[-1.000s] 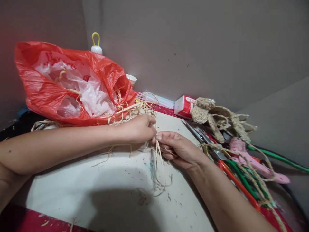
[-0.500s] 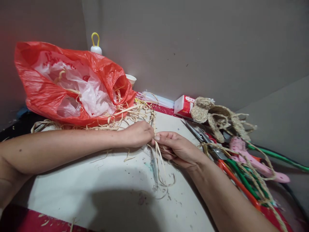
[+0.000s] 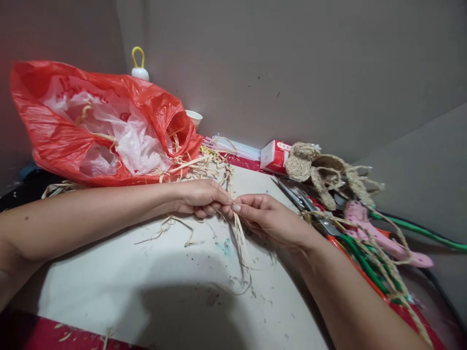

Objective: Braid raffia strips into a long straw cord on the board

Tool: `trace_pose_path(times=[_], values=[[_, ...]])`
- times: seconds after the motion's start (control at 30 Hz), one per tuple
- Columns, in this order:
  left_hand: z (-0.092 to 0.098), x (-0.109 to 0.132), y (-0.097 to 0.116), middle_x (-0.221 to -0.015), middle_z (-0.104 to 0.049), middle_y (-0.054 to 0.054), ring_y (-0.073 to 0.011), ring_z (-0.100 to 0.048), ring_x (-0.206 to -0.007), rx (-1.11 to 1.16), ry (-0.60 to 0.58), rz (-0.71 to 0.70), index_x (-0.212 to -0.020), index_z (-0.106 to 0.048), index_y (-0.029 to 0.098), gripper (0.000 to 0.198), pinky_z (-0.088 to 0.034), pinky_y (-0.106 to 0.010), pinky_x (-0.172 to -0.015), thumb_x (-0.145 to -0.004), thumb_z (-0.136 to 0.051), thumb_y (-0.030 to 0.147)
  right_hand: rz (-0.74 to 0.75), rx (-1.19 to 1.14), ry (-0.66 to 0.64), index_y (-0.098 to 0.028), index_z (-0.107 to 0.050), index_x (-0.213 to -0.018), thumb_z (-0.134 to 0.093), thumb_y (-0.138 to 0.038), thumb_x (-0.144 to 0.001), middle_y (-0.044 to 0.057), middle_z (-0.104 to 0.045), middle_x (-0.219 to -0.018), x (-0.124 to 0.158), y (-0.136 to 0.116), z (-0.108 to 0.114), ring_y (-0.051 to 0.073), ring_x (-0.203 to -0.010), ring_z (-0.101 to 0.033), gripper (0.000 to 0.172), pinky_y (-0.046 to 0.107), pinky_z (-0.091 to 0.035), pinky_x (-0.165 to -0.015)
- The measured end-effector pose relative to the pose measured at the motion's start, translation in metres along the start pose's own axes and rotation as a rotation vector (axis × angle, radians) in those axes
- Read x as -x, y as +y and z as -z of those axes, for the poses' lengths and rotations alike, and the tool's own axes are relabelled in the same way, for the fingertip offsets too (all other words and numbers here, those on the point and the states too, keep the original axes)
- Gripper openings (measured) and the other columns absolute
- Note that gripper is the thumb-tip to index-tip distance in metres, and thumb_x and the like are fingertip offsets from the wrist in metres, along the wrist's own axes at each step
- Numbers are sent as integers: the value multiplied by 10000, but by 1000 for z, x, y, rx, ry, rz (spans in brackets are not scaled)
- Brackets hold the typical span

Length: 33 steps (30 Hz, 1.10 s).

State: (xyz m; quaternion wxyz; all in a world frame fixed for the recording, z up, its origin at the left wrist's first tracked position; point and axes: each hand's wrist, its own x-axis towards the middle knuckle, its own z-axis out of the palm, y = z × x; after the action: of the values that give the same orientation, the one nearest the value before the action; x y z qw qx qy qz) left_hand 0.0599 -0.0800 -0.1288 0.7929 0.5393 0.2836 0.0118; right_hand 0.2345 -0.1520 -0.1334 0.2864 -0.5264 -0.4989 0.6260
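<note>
My left hand [image 3: 206,198] and my right hand [image 3: 262,214] meet over the white board [image 3: 175,277], fingertips touching. Both pinch a thin bundle of pale straw-like strands [image 3: 239,233]. Loose ends hang from the pinch toward me and curl on the board. Above my fingers the bundle runs on as a narrow twisted cord [image 3: 229,177], toward the far edge of the board. The exact spot between the fingertips is hidden.
A red plastic bag [image 3: 146,104] with strands spilling out stands at the back left. At right lie scissors [image 3: 292,192], coiled straw braids [image 3: 301,163], a pink-handled tool [image 3: 386,240] and green-handled tool [image 3: 368,262]. A red-white box [image 3: 275,158] sits against the wall.
My left hand has turned, its fingers now curled below the thumb. My right hand stays at the pinch. The whole view has shifted slightly.
</note>
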Motion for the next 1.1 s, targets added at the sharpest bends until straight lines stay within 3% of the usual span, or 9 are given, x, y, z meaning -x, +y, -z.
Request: trace_pose_path(times=[0.23, 0.47, 0.7, 0.83, 0.97, 1.1], values=[[-8, -1, -5, -370, -255, 84, -48, -164, -319, -204, 167, -123, -573, -506, 164, 193, -112, -201, -326, -755, -524, 225, 6, 302, 22, -159, -592, -790, -593, -457, -793, -70, -329, -541, 7, -4, -1, 57, -425, -264, 298, 186, -214, -383], [-10, -3, -11, -410, -317, 74, -55, -226, -359, -452, 275, -228, -583, -515, 162, 184, -150, -206, -363, -751, -482, 228, 50, 566, 119, -163, -545, -652, -509, -420, -808, -30, -416, -557, 11, -14, 0, 92, -487, -349, 303, 211, -285, -435], [-12, -4, -14, -513, -493, 32, -54, -364, -447, -427, 284, -324, -581, -568, 129, 228, -255, -189, -436, -767, -465, 214, -8, 401, 186, -174, -562, -694, -434, -388, -831, -57, -355, -477, 14, -10, -25, 94, -416, -308, 285, 216, -240, -403], [-18, 1, -13, -410, -362, 73, -43, -258, -354, -286, 316, -260, -533, -481, 152, 235, -164, -196, -370, -765, -459, 179, 109, 785, 339, -164, -568, -648, -381, -280, -856, 28, -552, -569, 15, -8, -44, 142, -530, -472, 303, 247, -319, -508], [-22, 4, -12, -379, -285, 88, -41, -204, -321, -245, 344, -220, -532, -433, 167, 266, -112, -207, -348, -794, -465, 198, 42, 1254, 471, -167, -641, -737, -386, -238, -875, 104, -683, -675, 17, -8, -56, 195, -573, -581, 299, 279, -274, -515], [-21, 3, -13, -399, -295, 81, -36, -218, -338, -257, 287, -265, -519, -409, 164, 303, -121, -202, -363, -806, -479, 227, 25, 1464, 495, -171, -654, -762, -390, -220, -891, 118, -712, -699, 18, -8, -58, 225, -591, -637, 298, 297, -228, -507]])
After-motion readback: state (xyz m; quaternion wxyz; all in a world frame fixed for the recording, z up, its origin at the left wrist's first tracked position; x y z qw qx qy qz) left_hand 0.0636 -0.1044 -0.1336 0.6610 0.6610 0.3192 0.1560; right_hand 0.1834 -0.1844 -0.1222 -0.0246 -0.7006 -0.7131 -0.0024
